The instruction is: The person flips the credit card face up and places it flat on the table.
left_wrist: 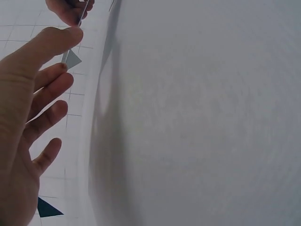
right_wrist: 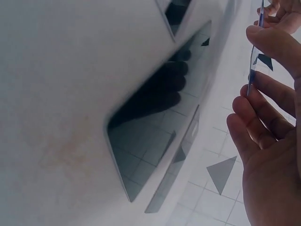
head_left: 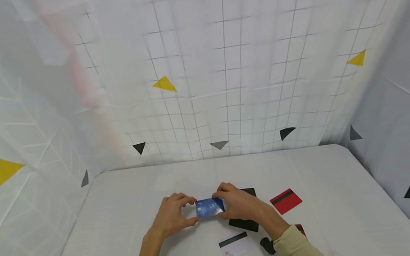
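A blue bank card (head_left: 209,208) with a chip and light "VIP" lettering is held face up, above the white table, between both hands. My left hand (head_left: 171,215) holds its left edge, index finger at the upper corner and thumb at the lower one. At the right edge, my right hand (head_left: 239,203) grips it the same way, covering that end. The card (right_wrist: 254,56) appears edge-on in the right wrist view. Beneath the right hand lies a black card or panel (head_left: 248,224), partly covered; its glossy surface (right_wrist: 146,127) reflects the fingers in the right wrist view.
Right of the hands lies a red card (head_left: 286,201) with a dark stripe. Nearer me is a white card (head_left: 236,247) with a black stripe. Another red piece (head_left: 300,228) is mostly hidden by the right sleeve (head_left: 302,250). White gridded curtains (head_left: 202,114) hang behind the table (head_left: 118,198).
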Demonstrator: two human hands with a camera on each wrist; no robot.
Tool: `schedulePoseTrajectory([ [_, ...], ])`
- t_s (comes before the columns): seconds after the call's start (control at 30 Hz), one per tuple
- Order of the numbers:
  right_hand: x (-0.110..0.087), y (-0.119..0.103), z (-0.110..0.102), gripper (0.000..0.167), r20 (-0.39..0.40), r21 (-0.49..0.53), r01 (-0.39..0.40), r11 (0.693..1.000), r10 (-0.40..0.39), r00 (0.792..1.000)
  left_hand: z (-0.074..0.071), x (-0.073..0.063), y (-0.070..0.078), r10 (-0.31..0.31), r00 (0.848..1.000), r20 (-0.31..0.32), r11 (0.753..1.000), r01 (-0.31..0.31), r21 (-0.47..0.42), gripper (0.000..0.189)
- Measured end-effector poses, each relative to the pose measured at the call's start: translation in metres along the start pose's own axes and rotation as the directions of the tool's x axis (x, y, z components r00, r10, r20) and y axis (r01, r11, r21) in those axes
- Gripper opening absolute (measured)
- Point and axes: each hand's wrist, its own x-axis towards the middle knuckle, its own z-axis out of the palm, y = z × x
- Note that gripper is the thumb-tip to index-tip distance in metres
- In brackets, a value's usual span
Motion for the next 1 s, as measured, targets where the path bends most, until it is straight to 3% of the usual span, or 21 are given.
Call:
schedulePoseTrajectory([
  [0.33,0.005,0.002,0.011,0.056,0.044,0.015,-0.017,1.000,0.017,0.999,-0.003,0.001,0.000,-0.025,0.993,0.117,0.999,0.021,0.035,0.048],
  [0.63,0.007,-0.001,0.011,0.056,0.082,0.040,-0.049,0.998,0.046,0.996,-0.001,0.002,0.000,-0.056,0.987,0.153,0.998,0.049,0.051,0.049],
  [1.0,0.009,-0.001,0.010,0.055,0.084,0.015,-0.022,1.000,0.021,0.996,0.001,0.004,0.000,-0.073,0.982,0.176,0.997,0.067,0.040,0.050],
])
